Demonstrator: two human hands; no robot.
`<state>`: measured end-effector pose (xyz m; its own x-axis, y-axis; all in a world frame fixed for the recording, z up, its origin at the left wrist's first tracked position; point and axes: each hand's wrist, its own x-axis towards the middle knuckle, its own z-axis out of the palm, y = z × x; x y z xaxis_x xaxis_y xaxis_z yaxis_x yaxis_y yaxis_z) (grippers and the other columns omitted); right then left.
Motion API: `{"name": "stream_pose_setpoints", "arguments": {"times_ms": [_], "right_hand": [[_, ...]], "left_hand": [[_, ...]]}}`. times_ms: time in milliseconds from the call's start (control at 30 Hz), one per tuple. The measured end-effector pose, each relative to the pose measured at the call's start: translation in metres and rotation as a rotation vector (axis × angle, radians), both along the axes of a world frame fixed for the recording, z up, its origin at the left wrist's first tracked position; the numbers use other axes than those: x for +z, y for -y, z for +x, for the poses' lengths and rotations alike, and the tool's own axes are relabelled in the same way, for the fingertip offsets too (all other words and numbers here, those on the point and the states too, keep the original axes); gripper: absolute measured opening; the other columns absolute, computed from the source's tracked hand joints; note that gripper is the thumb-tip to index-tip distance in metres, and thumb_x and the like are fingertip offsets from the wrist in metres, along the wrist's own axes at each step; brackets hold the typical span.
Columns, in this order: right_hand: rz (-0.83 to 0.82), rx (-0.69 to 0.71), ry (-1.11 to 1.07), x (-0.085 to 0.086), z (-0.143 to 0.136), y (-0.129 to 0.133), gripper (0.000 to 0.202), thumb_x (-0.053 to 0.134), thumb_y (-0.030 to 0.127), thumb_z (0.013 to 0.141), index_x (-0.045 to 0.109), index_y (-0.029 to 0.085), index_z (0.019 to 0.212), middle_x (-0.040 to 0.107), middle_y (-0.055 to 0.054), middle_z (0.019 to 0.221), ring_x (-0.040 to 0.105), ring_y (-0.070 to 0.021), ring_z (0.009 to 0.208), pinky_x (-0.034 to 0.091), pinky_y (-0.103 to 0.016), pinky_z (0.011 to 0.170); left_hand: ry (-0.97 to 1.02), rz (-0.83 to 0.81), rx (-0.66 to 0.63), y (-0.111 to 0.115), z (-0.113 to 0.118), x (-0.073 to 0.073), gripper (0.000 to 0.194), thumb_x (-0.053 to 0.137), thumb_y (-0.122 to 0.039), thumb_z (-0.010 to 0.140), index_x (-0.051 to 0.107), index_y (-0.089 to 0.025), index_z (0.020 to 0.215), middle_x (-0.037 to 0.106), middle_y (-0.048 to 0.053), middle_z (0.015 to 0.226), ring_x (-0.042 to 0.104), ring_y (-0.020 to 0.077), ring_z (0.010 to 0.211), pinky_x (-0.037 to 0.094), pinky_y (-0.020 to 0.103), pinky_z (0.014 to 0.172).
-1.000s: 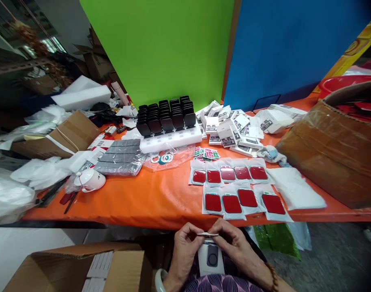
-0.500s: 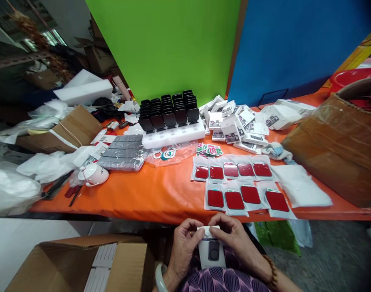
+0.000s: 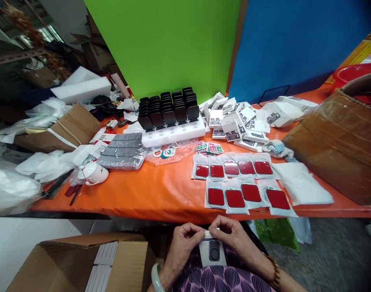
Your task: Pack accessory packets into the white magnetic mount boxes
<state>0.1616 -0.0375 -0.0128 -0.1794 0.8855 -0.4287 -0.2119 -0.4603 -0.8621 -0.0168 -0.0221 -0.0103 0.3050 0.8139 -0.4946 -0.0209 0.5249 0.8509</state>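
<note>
A small white box [image 3: 205, 254] with a dark device pictured on its front is upright over my lap, below the table's front edge. My left hand [image 3: 185, 242] pinches the left side of its top end between thumb and fingers. On the right side of the same end, my right hand [image 3: 230, 237] is closed in a pinch, close to the left fingertips. Beyond them on the orange table [image 3: 161, 190], several dark-red square pieces [image 3: 216, 197] lie on white pouches in two rows.
Black square pieces [image 3: 169, 116] stand in rows on a white foam block [image 3: 173, 136]. Small white boxes [image 3: 232, 127] are piled behind the pouches. An open carton [image 3: 129, 263] stands at lower left, a large carton [image 3: 337, 142] at right, and a white mug [image 3: 95, 174] at left.
My fingertips have drawn a little closer together at the box's top, and less of its white top edge shows between them. The view has shifted slightly.
</note>
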Motion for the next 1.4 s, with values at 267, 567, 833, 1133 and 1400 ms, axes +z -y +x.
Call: {"name": "stream_pose_setpoints", "arguments": {"times_ms": [267,567,833,1133,1400], "right_hand": [[0.045,0.121,-0.015,-0.018,0.008,0.018,0.029,0.075,0.038,0.070,0.070,0.019,0.091,0.069,-0.002,0.085,0.060,-0.0160,0.071,0.046,-0.027,0.066],[0.156,-0.088,0.040,-0.013,-0.005,-0.009,0.025,0.071,0.036,0.074,0.062,0.019,0.090,0.061,0.001,0.077,0.055,-0.0145,0.069,0.045,-0.026,0.064],[0.355,0.088,0.239,0.016,-0.024,-0.079,0.031,0.061,0.031,0.080,0.060,0.020,0.109,0.062,0.000,0.083,0.055,-0.0122,0.063,0.046,-0.025,0.060],[0.591,-0.459,1.019,0.016,0.101,-0.214,0.035,0.053,0.027,0.082,0.052,0.016,0.115,0.059,-0.013,0.112,0.059,-0.0229,0.092,0.049,-0.037,0.081],[0.429,-0.509,1.185,0.009,0.154,-0.286,0.025,0.058,0.021,0.072,0.056,0.016,0.096,0.063,-0.010,0.092,0.058,-0.0249,0.088,0.042,-0.033,0.074]], "left_hand": [[0.018,-0.077,-0.017,0.015,-0.004,-0.018,0.031,0.079,-0.033,0.064,0.062,-0.015,0.082,0.064,-0.003,0.062,0.053,0.0089,0.053,0.041,0.021,0.054],[-0.452,0.425,-0.012,0.005,0.015,-0.007,0.046,0.063,-0.036,0.078,0.059,-0.020,0.121,0.061,0.014,0.126,0.057,0.0288,0.115,0.046,0.040,0.097],[-0.903,0.855,0.131,-0.056,-0.011,-0.031,0.055,0.054,-0.041,0.076,0.058,-0.011,0.123,0.056,0.023,0.127,0.055,0.0359,0.118,0.048,0.049,0.096],[-1.375,0.829,0.148,-0.139,-0.109,-0.038,0.060,0.044,-0.038,0.074,0.057,-0.003,0.121,0.059,0.026,0.121,0.059,0.0374,0.110,0.049,0.048,0.093],[-1.535,0.885,0.106,-0.139,-0.125,-0.064,0.056,0.037,-0.043,0.083,0.060,-0.005,0.117,0.059,0.028,0.122,0.064,0.0388,0.100,0.051,0.051,0.085]]}}
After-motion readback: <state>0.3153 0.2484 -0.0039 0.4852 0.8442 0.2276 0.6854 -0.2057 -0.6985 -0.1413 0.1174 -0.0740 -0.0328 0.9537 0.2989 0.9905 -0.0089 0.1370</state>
